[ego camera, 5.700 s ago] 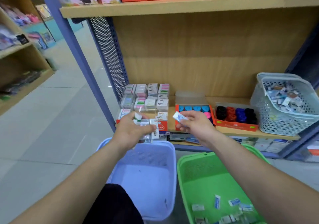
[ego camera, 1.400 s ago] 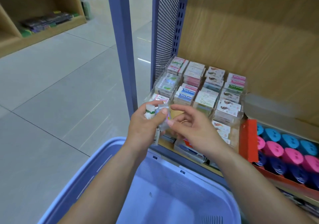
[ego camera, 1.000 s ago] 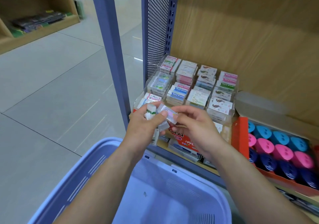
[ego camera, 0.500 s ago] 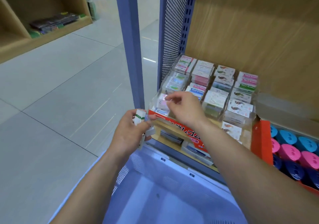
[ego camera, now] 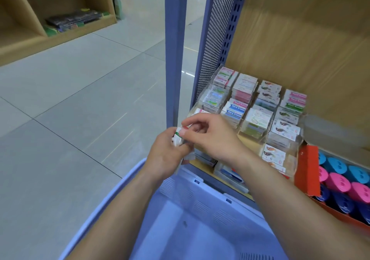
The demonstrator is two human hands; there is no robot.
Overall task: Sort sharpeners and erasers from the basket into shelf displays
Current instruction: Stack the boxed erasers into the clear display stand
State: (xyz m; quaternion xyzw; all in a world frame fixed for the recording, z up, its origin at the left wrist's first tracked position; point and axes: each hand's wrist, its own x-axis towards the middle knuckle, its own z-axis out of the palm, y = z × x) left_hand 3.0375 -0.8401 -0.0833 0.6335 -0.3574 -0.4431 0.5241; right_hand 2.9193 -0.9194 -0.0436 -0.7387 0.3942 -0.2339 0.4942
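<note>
Pulled the right hand (ego camera: 212, 137) back off the clear display (ego camera: 291, 162) since half a second ago, and parked it against the left hand (ego camera: 166, 155) again. Pinching the top eraser (ego camera: 178, 134) between right thumb and forefinger now, the one with a green and red band on its white sleeve. Left fingers curled tight round a small bunch of erasers (ego camera: 177, 142), too blurry to count. Both hands touching, just in front of the display's front-left corner and over the far rim of the blue basket (ego camera: 200, 235).

Rest of the stock sitting in the display on the wooden shelf (ego camera: 206, 168): rows of little compartments stepping up toward the back, packed with boxed erasers (ego camera: 258, 117). Blue "Hard Eraser" labels in the second column, pink and green ones at the far right. Just right of that, an orange box (ego camera: 307, 171) with its flap up, full of rounded sharpeners (ego camera: 338, 181) in light blue, pink and dark blue. Flat packets (ego camera: 230, 176) tucked under the display at the shelf's front edge, no idea what kind.

Off to the left, a blue post (ego camera: 174, 49) and a perforated panel (ego camera: 216, 29) closing the shelf's side. Then grey tiled floor (ego camera: 80, 99), and way back another wooden unit (ego camera: 60, 37) with dark packets (ego camera: 74, 18) lying on its bottom board.
</note>
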